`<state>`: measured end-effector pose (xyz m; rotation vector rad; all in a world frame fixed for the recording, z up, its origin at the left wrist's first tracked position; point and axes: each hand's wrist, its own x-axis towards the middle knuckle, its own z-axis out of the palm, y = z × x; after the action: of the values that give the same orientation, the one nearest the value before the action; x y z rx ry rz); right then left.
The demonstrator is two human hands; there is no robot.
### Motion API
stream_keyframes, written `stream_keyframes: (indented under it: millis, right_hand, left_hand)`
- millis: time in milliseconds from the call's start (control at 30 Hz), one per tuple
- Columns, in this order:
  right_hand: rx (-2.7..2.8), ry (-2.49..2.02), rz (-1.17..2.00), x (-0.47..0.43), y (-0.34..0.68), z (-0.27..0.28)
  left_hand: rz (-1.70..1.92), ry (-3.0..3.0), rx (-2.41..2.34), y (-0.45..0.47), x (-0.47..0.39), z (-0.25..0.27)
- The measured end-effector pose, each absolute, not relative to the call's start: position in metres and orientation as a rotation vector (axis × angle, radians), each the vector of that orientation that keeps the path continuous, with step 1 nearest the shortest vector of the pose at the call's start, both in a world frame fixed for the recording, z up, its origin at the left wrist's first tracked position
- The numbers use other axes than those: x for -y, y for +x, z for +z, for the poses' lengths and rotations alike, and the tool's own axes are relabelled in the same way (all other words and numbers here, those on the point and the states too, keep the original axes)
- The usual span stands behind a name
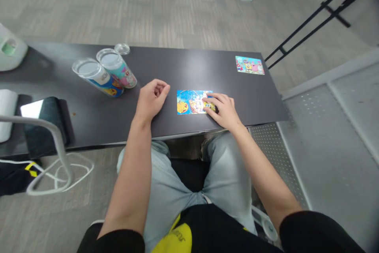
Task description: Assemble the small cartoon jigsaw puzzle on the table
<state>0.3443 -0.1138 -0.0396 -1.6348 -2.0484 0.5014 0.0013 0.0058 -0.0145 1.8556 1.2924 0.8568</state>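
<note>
A flat blue cartoon picture [187, 100], which looks like an assembled jigsaw puzzle, lies near the front edge of the dark table [166, 126]. My right hand [223, 109] rests over its right end with fingers spread, covering that part. Left of the picture, my left hand [150, 99] lies on the tabletop with its fingers curled in and the thumb alongside; I see nothing in it. Beyond that hand, to the left, stand a pink-and-teal clear-topped canister [122, 72] and a blue-and-yellow one [106, 83].
A second cartoon picture [250, 65] lies at the far right corner. Behind the canisters is a clear round lid [122, 49]. A black tablet-like device [40, 126] and a white curved tube [60, 142] are at the left. A grey metal panel [331, 138] borders the right side.
</note>
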Motion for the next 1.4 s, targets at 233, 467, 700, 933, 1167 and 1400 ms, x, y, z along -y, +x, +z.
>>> stream_keyframes:
  millis: [233, 467, 700, 933, 1167, 1400]
  right_hand:
    - [2.065, -1.890, 0.468, 0.068, 0.353, -0.023]
    - [1.975, -1.986, 0.466, 0.068, 0.371, -0.011]
    - [1.773, -2.182, 0.442, 0.114, 0.437, -0.002]
    - [1.623, -2.316, 0.416, 0.139, 0.497, 0.009]
    - [1.589, -2.317, 0.373, 0.138, 0.516, 0.013]
    - [1.712, -2.195, 0.265, 0.171, 0.434, -0.011]
  left_hand:
    - [0.956, 1.800, -1.448, -0.012, 0.024, -0.029]
    - [0.866, 1.900, -1.520, -0.027, 0.060, -0.024]
    - [0.809, 1.965, -1.560, -0.030, 0.071, -0.018]
    - [0.742, 2.019, -1.582, -0.028, 0.065, -0.014]
    - [0.673, 2.056, -1.620, -0.030, 0.062, -0.015]
    - [0.602, 2.104, -1.642, -0.027, 0.061, -0.012]
